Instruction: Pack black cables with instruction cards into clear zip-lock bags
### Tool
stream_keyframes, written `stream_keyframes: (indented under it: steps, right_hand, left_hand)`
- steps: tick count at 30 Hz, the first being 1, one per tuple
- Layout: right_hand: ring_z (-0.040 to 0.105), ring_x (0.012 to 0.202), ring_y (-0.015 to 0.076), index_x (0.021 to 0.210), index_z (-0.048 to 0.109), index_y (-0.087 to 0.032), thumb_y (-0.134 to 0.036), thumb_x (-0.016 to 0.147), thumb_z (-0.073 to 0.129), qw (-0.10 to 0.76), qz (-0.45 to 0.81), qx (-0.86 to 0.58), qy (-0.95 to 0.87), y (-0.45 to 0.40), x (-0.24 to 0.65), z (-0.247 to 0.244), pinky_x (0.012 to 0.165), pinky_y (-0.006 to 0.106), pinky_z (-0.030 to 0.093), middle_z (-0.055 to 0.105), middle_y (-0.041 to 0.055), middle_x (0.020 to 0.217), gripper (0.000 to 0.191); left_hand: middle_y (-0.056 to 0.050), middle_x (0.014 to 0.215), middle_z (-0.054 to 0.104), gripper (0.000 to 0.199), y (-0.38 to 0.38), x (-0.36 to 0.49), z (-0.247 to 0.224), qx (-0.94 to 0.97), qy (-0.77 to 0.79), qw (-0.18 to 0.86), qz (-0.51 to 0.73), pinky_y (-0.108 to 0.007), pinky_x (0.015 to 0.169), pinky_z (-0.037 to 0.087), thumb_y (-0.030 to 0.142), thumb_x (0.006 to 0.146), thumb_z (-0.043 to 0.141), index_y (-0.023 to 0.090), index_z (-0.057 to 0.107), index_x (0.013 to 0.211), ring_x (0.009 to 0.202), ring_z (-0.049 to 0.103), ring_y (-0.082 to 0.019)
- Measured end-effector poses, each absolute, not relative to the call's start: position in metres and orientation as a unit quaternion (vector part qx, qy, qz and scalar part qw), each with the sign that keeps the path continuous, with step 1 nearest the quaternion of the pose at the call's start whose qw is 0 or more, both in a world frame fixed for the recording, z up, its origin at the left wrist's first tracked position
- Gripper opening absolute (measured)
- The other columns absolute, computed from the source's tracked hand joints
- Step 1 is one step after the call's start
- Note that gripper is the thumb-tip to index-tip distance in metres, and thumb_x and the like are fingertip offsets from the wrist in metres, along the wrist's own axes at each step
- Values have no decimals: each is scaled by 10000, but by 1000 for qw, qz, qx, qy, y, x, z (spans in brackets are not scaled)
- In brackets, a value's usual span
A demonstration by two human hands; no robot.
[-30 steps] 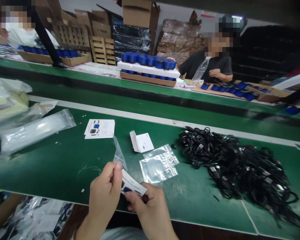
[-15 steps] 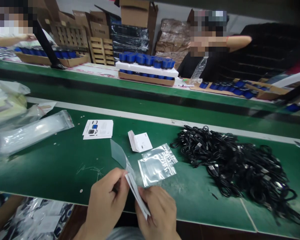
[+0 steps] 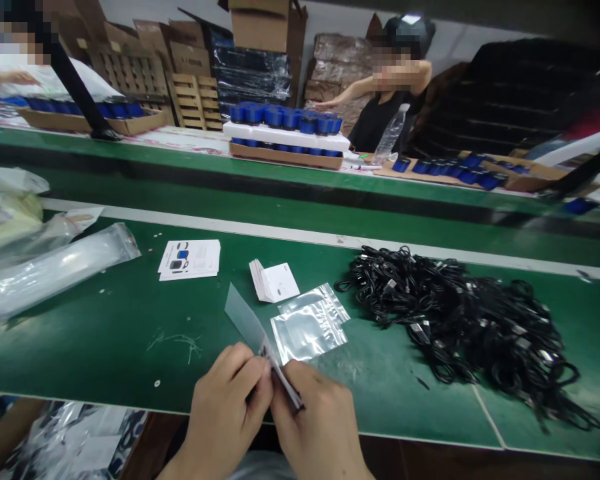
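A clear plastic bag (image 3: pixel 245 322) with folded paper inside or against it is held between both hands above the table's front edge. My left hand (image 3: pixel 230 407) pinches its near side, fingers closed. My right hand (image 3: pixel 320 413) grips the other side, thumb and fingers pressed together. Just beyond them lie flat clear zip bags (image 3: pixel 307 330). Behind these sits a small stack of folded white leaflets (image 3: pixel 280 281). Printed white cards (image 3: pixel 193 259) lie further left. A large heap of black cables (image 3: pixel 460 313) is to the right.
A long clear plastic package (image 3: pixel 63 273) and other bags lie at the left. Packed items fill a container (image 3: pixel 90 440) below the front edge. Across the bench are trays of blue parts (image 3: pixel 285 120), a plastic bottle (image 3: pixel 393 133) and two people.
My left hand has moved right, closer to my right hand, and the paper now shows less between them. The person across has lowered an arm towards the blue parts. The view has shifted slightly.
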State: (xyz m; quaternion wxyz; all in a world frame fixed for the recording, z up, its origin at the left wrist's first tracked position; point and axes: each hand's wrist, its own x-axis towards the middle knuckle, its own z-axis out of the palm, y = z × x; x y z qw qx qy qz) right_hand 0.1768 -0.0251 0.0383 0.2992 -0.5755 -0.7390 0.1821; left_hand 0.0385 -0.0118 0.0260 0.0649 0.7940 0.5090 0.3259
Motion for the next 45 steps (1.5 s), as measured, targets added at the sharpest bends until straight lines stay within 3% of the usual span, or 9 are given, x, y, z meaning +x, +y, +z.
stream_keyframes:
  steps: [7,11,15,21,25,28,34,42,45]
  right_hand:
    - [643,693,151,918,603,-208,-132,850,475,265,397,-484,-734,-24,201,63,620,212,458,664,41,873,163]
    - [597,547,150,704,592,-199,-181,910,398,292,335,-517,-731,-26,198,48,501,226,403,623,29,655,283]
    - [561,442,183,704,629,-174,-153,877,331,310,213,-547,-748,-27,183,30,432,275,341,618,68,593,345]
    - [628,649,181,874,696,-193,-157,900,431,259,398,-473,-743,-21,195,53,580,248,459,661,47,769,269]
    - [637,765,168,1034,710,-236,-150,881,527,319,434,-506,-674,-17,198,52,700,246,476,669,34,863,254]
    - [636,755,154,932,740,-236,-150,876,524,361,443,-499,-651,-15,190,41,706,234,460,691,22,832,238]
    - [423,446,80,614,621,-163,-169,789,566,378,437,-574,-581,-10,182,36,446,185,297,492,-58,495,185]
    - [394,472,73,513,490,-178,-94,697,609,363,392,-542,-649,-4,166,33,470,178,263,434,-82,488,234]
    - [389,464,80,533,537,-178,-78,705,604,349,372,-556,-656,-2,166,32,461,189,265,439,-79,482,211]
  left_hand:
    - [12,714,494,232,-9,35,28,792,508,80,328,-222,581,417,148,915,404,198,484,702,641,519,-120]
    - [6,781,469,189,-13,35,30,803,496,85,320,-205,557,421,136,898,409,202,486,738,637,510,-106]
    - [6,784,433,185,-18,36,26,814,496,82,289,-207,531,429,135,891,397,201,468,733,608,496,-104]
    - [12,793,412,181,-20,31,27,813,495,93,292,-194,517,426,131,892,402,204,446,731,592,485,-89]
    - [17,803,396,161,-24,33,31,811,487,131,297,-202,552,430,112,883,397,207,445,763,608,478,-85]
    - [18,794,393,158,-30,37,30,807,483,146,305,-210,552,425,116,876,392,217,448,769,604,470,-91]
    - [20,758,392,210,-40,35,28,798,490,101,337,-206,472,364,106,862,371,222,424,695,521,413,-83]
    - [-6,843,505,181,-31,32,36,814,456,154,326,-193,706,482,107,870,392,237,508,820,781,581,-118]
    - [11,798,524,144,-23,29,34,824,446,153,313,-152,658,490,163,883,421,242,511,803,709,590,-103]
